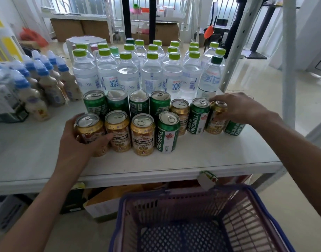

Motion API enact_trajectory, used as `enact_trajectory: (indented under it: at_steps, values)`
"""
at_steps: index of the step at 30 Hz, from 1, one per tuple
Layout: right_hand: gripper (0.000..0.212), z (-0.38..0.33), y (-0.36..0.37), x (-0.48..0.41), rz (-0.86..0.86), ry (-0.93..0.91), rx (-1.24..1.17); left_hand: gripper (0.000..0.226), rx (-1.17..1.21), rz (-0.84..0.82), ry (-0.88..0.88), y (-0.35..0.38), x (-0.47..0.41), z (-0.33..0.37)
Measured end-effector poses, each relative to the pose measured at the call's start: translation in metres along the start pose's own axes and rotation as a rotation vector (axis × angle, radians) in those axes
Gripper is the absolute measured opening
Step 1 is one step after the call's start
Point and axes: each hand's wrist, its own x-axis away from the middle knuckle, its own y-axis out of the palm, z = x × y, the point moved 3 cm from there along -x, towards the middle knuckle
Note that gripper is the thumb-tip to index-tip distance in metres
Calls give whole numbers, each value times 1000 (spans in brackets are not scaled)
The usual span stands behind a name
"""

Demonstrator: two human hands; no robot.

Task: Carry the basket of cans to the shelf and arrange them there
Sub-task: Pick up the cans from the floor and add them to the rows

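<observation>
Several green and gold cans stand in two rows on the white shelf (201,160). My left hand (78,140) grips a gold can (88,127) at the left end of the front row. My right hand (237,108) holds the top of another gold can (216,118) near the right end, beside a green Tsingtao can (196,118). A further green can (233,129) stands partly hidden under my right wrist. The pink basket (255,211) with blue handles sits below the shelf edge, and no cans show inside it.
Clear water bottles (150,73) with green caps fill the back of the shelf. Milky bottles (47,84) with blue caps stand at the left. A white shelf upright (288,60) rises at the right. Cardboard boxes (105,202) lie under the shelf.
</observation>
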Motion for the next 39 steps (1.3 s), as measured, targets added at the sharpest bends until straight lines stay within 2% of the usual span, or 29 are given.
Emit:
enact_trajectory:
  at_steps: [3, 5, 8, 10, 14, 18, 21, 23, 26, 29, 34, 39]
  values:
    - [72, -5, -3, 5, -4, -11, -28, 81, 22, 13, 43, 3, 1, 6]
    - [69, -15, -5, 6, 56, -56, -24, 89, 14, 32, 65, 3, -1, 12]
    - [48, -41, -6, 3, 241, -154, -155, 90, 53, 104, 114, 0, -10, 24]
    - [36, -65, -2, 1, 296, -205, -227, 83, 5, 108, 168, 2, -14, 32]
    - [40, -98, 28, 1, 118, -285, -193, 80, -37, 47, 201, 8, -14, 33]
    - [34, -101, 39, 2, 192, -304, -161, 81, -22, 43, 207, 8, -14, 32]
    - [36, -99, 36, 1, 147, -302, -171, 82, -57, 45, 187, 7, -13, 32]
    - [36, -99, 34, -1, 129, -292, -182, 81, -149, 61, 187, 6, -12, 36]
    - [34, -105, 38, -2, 148, -273, -241, 72, -387, 112, 326, 8, -9, 54]
    - [34, -111, 43, -3, 183, -235, -244, 57, -552, 32, 398, 28, -5, 81]
    - [38, -113, 43, -2, 161, -204, -226, 64, -767, -223, 319, 80, -1, 106]
    - [44, -120, 42, 5, 108, -147, -138, 65, -875, -244, 222, 90, -7, 123]
